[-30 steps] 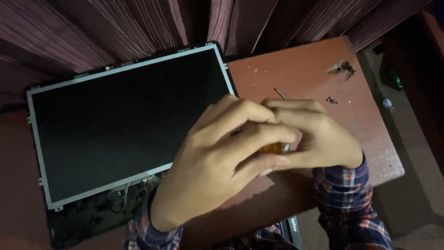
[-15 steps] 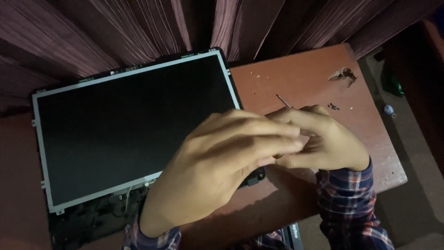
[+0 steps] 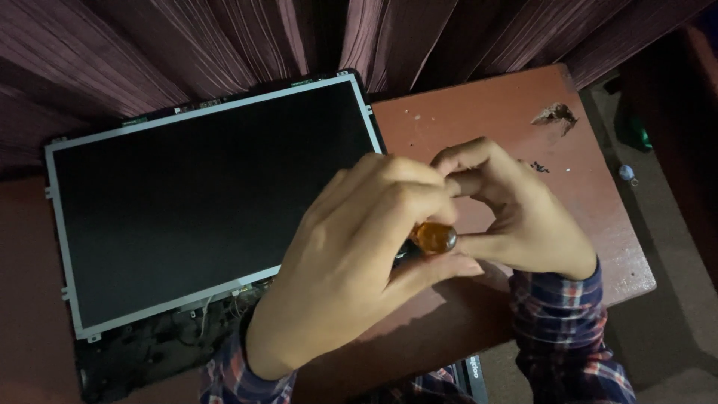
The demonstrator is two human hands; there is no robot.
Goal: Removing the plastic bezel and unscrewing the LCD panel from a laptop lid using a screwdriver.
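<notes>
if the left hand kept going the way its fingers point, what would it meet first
Most likely the right hand: the left hand points rightward, wrapped around an amber-handled tool, and the right hand's fingers already meet that handle. Depth is hard to judge.

Just left of the left hand [image 3: 359,262] lies a flat black rectangular screen panel with a thin silver frame [image 3: 202,202], covering the reddish-brown counter [image 3: 479,105] there; passage that way is over it only. Beyond both hands, dark pleated curtain folds [image 3: 224,45] close off the far edge. Right of the right hand [image 3: 516,213], bare counter runs to the edge, broken by a small scrap of dark debris [image 3: 555,114] near the far corner and smaller specks [image 3: 537,166] close by.
</notes>
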